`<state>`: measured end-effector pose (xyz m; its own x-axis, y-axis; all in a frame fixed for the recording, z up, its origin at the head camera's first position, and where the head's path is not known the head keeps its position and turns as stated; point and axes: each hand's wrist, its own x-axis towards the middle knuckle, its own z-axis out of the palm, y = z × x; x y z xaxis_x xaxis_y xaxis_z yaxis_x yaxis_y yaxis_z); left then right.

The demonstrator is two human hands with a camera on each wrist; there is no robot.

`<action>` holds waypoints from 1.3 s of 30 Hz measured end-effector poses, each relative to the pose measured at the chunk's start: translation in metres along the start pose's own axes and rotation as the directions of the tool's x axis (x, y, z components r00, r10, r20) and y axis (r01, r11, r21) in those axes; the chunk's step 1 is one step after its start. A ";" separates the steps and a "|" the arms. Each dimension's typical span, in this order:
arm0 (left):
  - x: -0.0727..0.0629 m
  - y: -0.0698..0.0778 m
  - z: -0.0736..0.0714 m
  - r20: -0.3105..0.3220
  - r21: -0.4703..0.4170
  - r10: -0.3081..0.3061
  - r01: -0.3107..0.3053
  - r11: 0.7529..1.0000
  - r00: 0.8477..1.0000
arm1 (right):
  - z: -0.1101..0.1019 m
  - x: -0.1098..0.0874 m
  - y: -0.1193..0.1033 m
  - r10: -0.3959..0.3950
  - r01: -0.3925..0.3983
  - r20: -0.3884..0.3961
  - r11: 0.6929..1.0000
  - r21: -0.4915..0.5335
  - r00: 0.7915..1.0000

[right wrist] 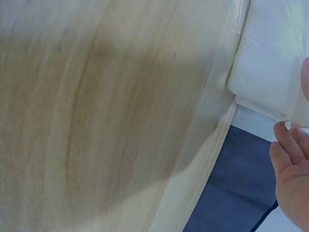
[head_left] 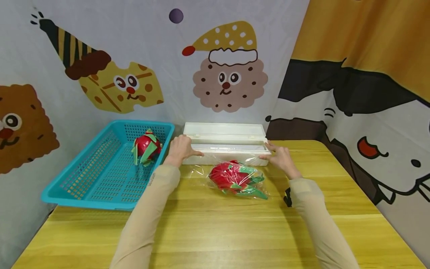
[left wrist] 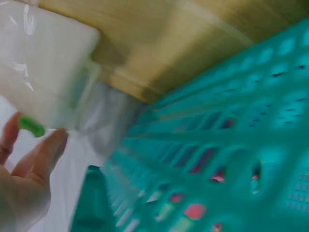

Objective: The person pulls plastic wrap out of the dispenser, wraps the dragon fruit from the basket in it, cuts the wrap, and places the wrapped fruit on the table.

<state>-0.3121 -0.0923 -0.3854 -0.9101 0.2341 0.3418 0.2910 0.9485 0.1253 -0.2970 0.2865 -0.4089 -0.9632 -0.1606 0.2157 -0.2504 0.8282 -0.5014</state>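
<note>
A white cling film dispenser (head_left: pixel 225 158) stands on the table with its lid (head_left: pixel 225 129) raised; clear film hangs over its front. My left hand (head_left: pixel 180 149) grips its left end, thumb stretched along the front. In the left wrist view a green tab (left wrist: pixel 31 126) shows between thumb and fingers. At the other end my right hand (head_left: pixel 281 158) holds the corner, thumb in front and fingers (right wrist: pixel 288 145) at the edge. Just before the dispenser lies a red dragon fruit (head_left: pixel 228 175) with green scales, wrapped in clear film.
On the left a blue plastic basket (head_left: pixel 100 204) holds another dragon fruit (head_left: pixel 147 145), its near corner jutting past the table edge. A small black object (head_left: pixel 287 197) lies by the right sleeve. Behind the wooden table (head_left: pixel 218 231) hangs a printed cloth (head_left: pixel 134 37).
</note>
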 end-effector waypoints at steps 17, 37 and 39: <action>-0.009 0.008 0.001 -0.002 -0.020 0.082 -0.082 0.996 0.997 | 0.001 0.000 -0.008 0.012 -0.011 0.021 1.000 -0.017 1.000; -0.011 0.018 -0.005 0.005 -0.243 0.199 -0.192 0.951 0.980 | 0.003 -0.011 -0.020 -0.001 0.005 -0.019 0.975 0.221 1.000; -0.012 0.017 -0.006 0.020 -0.261 0.224 -0.211 0.942 0.974 | 0.002 -0.012 -0.023 -0.018 0.025 -0.031 0.976 0.218 0.999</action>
<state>-0.2947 -0.0802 -0.3814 -0.8276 0.4448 0.3423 0.5431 0.7885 0.2887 -0.2796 0.2681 -0.4014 -0.9549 -0.1591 0.2509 -0.2896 0.6867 -0.6667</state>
